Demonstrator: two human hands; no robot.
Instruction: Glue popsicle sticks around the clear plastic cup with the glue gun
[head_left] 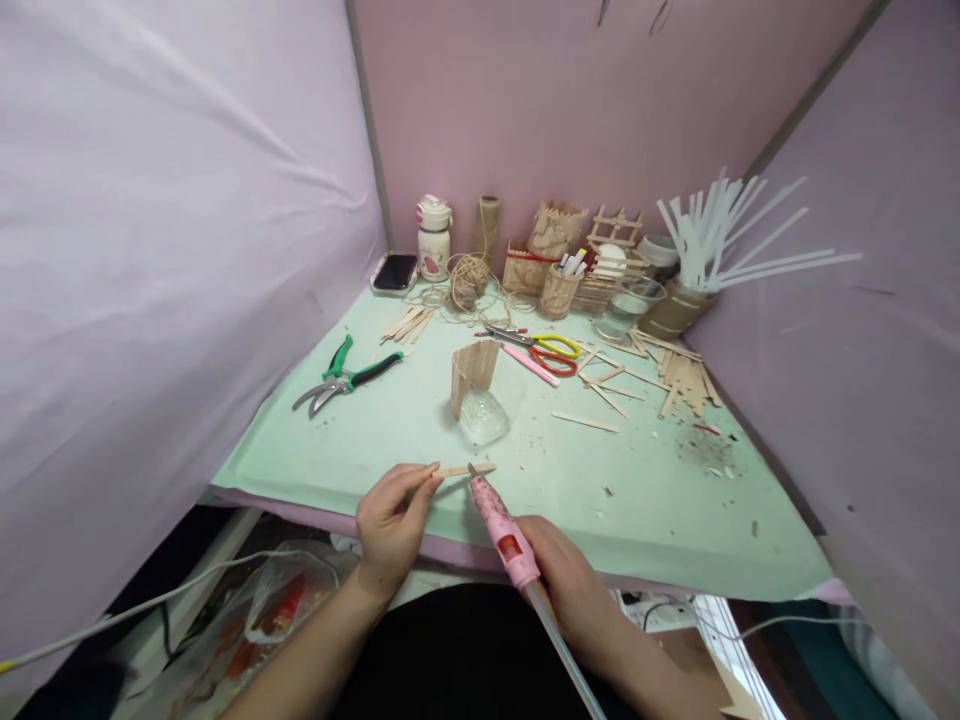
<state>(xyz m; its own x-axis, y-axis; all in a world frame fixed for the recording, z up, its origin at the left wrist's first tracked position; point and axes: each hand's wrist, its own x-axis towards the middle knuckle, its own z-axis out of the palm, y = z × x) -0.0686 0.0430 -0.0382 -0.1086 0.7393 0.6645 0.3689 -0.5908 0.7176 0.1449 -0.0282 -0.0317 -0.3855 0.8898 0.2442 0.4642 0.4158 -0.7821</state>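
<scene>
Between the thumb and fingers of my left hand (396, 515) is one end of a wooden craft stick (454, 471), held level over the table's near edge. My right hand (566, 575) is wrapped round a pink hot glue gun (496, 522), with a long clear glue stick (559, 640) coming out of its back. The gun's metal nozzle is at the craft stick, near its free end; whether they touch I cannot tell. Just beyond stands a clear plastic container (485, 418), with craft sticks (474, 375) upright along its left and back sides.
Green-handled pruning shears (345, 378) lie at left. Scissors (551, 347), a pink pen (530, 366) and loose craft sticks (679, 380) lie at right. Behind are a twine ball (469, 282), a bottle (433, 240), a phone (395, 272) and a holder of white glue sticks (701, 250).
</scene>
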